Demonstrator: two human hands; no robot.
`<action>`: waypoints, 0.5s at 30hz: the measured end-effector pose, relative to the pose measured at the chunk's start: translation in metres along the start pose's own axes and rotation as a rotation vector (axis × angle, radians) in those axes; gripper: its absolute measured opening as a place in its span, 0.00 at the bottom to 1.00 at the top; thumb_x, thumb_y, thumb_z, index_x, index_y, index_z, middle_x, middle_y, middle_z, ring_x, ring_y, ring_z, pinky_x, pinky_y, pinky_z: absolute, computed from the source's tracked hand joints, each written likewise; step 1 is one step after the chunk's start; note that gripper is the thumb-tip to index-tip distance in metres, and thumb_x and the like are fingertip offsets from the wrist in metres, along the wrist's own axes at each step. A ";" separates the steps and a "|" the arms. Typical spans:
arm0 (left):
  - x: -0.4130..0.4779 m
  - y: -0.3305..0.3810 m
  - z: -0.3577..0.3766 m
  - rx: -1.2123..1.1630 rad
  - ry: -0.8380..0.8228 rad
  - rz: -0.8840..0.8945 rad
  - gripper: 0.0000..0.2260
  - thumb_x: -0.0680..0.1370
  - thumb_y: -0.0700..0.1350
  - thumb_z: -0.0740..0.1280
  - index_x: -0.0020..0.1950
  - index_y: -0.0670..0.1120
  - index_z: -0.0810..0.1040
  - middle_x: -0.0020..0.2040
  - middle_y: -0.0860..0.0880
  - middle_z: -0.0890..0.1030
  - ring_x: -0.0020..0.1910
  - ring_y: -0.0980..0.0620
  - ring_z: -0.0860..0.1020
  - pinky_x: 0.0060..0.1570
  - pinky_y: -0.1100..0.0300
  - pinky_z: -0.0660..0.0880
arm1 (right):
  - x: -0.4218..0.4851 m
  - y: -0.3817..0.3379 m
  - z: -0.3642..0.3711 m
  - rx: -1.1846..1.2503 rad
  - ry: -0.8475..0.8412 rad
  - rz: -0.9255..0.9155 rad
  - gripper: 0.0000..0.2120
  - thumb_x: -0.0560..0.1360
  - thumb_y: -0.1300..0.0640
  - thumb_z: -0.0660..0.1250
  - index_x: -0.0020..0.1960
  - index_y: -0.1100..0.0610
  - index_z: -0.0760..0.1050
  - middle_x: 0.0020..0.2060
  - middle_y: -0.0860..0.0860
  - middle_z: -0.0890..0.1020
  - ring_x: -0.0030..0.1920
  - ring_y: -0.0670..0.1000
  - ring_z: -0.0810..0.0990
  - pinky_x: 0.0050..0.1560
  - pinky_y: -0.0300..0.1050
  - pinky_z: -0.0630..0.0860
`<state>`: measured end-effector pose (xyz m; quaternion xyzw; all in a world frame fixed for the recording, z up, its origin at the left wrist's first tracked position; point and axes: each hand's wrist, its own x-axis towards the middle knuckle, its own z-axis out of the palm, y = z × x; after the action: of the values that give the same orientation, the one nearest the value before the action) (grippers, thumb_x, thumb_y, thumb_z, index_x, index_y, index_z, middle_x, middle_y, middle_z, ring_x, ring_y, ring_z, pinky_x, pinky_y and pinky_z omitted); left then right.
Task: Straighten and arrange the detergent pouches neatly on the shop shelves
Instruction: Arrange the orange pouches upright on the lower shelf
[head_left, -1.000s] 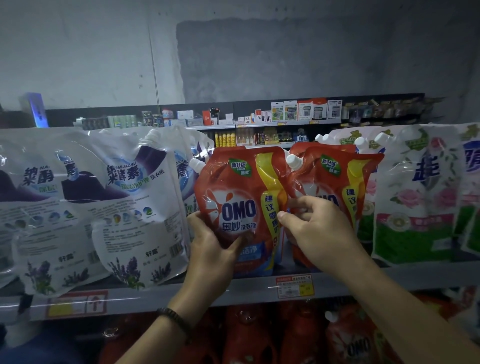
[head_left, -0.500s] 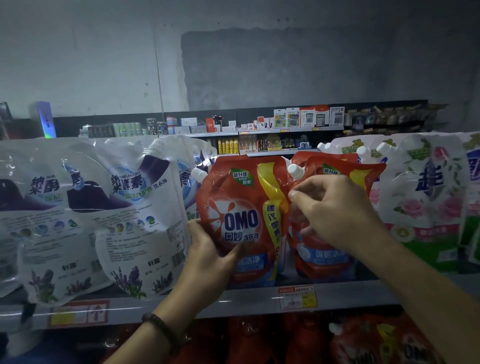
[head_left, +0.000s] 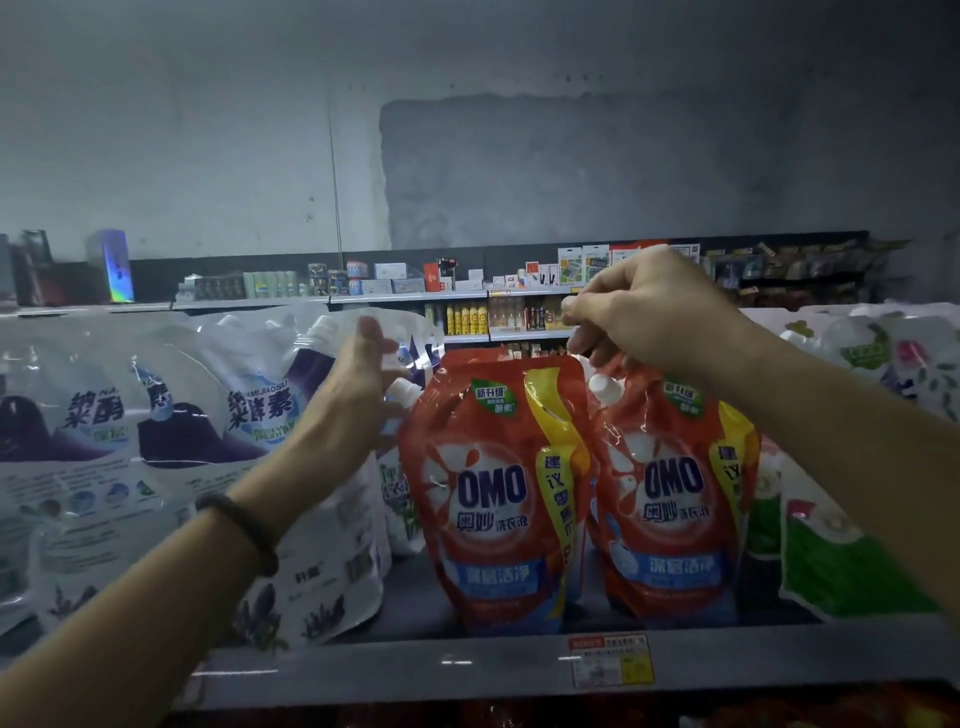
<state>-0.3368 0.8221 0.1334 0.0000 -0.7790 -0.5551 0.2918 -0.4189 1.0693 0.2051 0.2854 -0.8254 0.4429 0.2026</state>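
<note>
The 2 red glossy plastic OMO pouches (head_left: 493, 499) (head_left: 670, 493) stand upright on the grey metal shelf (head_left: 415, 670); your left hand (head_left: 363, 384), fingers straight at their 9 o'clock, could clip the white cap (head_left: 402, 392) and topple both. Your right hand (head_left: 649, 317) is curled at 12 o'clock; whether it pinches anything, I cannot tell. Flanking: at least 3 white-and-purple pouches (head_left: 260, 415), at least 2 white-and-green floral pouches (head_left: 841, 545).

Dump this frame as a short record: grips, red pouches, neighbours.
left OMO pouch: upright on shelf
right OMO pouch: upright, beside it
white pouches: slumped, left of the red pair
left grip: fingers straight, up beside left OMO pouch's spout
right grip: fingers curled above right OMO pouch; hold unclear
</note>
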 end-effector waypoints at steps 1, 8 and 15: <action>0.010 0.008 -0.003 0.031 0.001 -0.006 0.37 0.76 0.73 0.46 0.69 0.48 0.72 0.61 0.41 0.81 0.54 0.42 0.84 0.55 0.40 0.81 | 0.005 -0.002 0.001 0.025 -0.025 0.014 0.09 0.81 0.54 0.71 0.44 0.56 0.86 0.35 0.50 0.88 0.37 0.52 0.88 0.42 0.53 0.86; 0.070 0.037 -0.013 0.280 -0.125 -0.110 0.26 0.86 0.65 0.52 0.64 0.47 0.79 0.59 0.45 0.84 0.55 0.43 0.85 0.57 0.42 0.82 | 0.049 -0.008 0.010 -0.012 -0.160 0.070 0.09 0.80 0.54 0.72 0.47 0.58 0.86 0.36 0.52 0.89 0.39 0.55 0.89 0.41 0.50 0.84; 0.122 0.051 -0.002 0.536 -0.344 -0.244 0.19 0.84 0.56 0.67 0.61 0.41 0.83 0.51 0.42 0.88 0.42 0.44 0.87 0.54 0.44 0.85 | 0.084 -0.003 0.032 -0.080 -0.312 0.194 0.12 0.80 0.57 0.72 0.52 0.67 0.84 0.41 0.62 0.89 0.36 0.56 0.85 0.36 0.46 0.82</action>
<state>-0.4210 0.8000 0.2334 0.0765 -0.9291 -0.3535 0.0772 -0.4829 1.0166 0.2396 0.2615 -0.8875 0.3773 0.0396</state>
